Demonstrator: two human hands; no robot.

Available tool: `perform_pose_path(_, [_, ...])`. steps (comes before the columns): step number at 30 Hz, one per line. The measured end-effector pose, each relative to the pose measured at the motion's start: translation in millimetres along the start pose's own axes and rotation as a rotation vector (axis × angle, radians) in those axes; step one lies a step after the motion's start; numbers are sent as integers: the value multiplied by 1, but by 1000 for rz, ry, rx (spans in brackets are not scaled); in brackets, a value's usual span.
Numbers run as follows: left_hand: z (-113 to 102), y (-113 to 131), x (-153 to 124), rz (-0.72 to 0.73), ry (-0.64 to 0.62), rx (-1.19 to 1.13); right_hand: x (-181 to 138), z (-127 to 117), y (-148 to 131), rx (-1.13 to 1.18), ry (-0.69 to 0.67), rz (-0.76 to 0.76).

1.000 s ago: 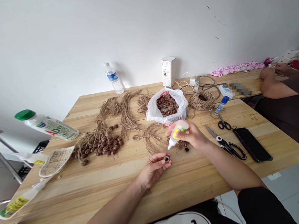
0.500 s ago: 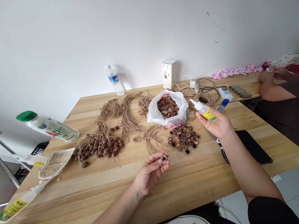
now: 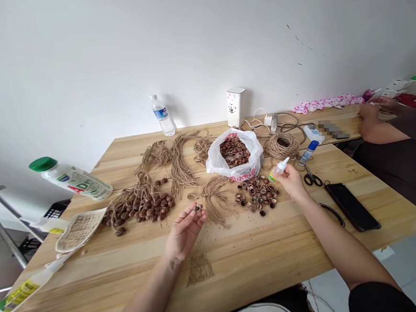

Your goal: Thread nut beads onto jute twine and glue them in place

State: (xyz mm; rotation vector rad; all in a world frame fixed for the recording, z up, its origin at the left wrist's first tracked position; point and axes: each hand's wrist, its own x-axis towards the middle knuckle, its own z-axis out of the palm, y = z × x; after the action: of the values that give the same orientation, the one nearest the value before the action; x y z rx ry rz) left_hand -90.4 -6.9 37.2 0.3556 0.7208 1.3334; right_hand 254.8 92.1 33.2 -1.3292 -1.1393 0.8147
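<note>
Toward seven o'clock from the view's centre, a hollow nutshell (image 3: pixel 197 208) is facing upward, its dark opening showing; the left hand (image 3: pixel 184 230) is pinching it between thumb and fingertips, the left forearm (image 3: pixel 149 289) slanting toward one o'clock. Between three and four, a squeeze bottle (image 3: pixel 273 175) is resting tilted in the right hand (image 3: pixel 292 181), its long axis running from eight o'clock to a nozzle pointing at two; thumb and fingers are pressing around it, the right forearm (image 3: pixel 339 239) slanting toward ten. Loose shells (image 3: pixel 257 195) are lying toward its seven o'clock.
</note>
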Motion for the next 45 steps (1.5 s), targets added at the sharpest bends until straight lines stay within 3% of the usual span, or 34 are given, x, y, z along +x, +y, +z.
perform_pose_path(3, [-10, -17, 3, -68, -8, 18, 9, 0, 17, -252, 9, -32])
perform_pose_path(6, [-14, -19, 4, -70, -13, 32, 11, -3, 24, -453, 9, -37])
perform_pose_path(17, [-17, -13, 8, -66, 24, -12, -5, 2, 7, -795, 34, -152])
perform_pose_path(19, [-17, -12, 7, -56, 14, -31, -13, 1, -6, -858, 130, -250])
perform_pose_path(23, [-13, -11, 6, -59, -35, -56, -43, 6, -42, -889, 324, -618])
perform_pose_path(25, [-12, -11, 5, -76, -57, -63, -60, 19, -57, -740, 149, -799])
perform_pose_path(27, [-11, -11, 4, -90, -62, -61, -76, 40, -65, -571, -264, -857])
perform_pose_path(30, [-10, -11, 3, -105, -58, -46, -93, 82, -60, -377, -766, -790])
perform_pose_path(32, [-10, -9, 2, -115, -60, -39, -98, 108, -49, -359, -948, -734])
perform_pose_path(35, [-9, -7, 3, -130, -44, -34, -97, 135, -31, -414, -992, -682])
perform_pose_path(39, [-9, -2, 2, -150, 14, -14, -87, 140, -16, -448, -866, -680])
perform_pose_path(45, [-13, 2, 5, -129, 22, 11, -89, 134, -22, -568, -892, -957])
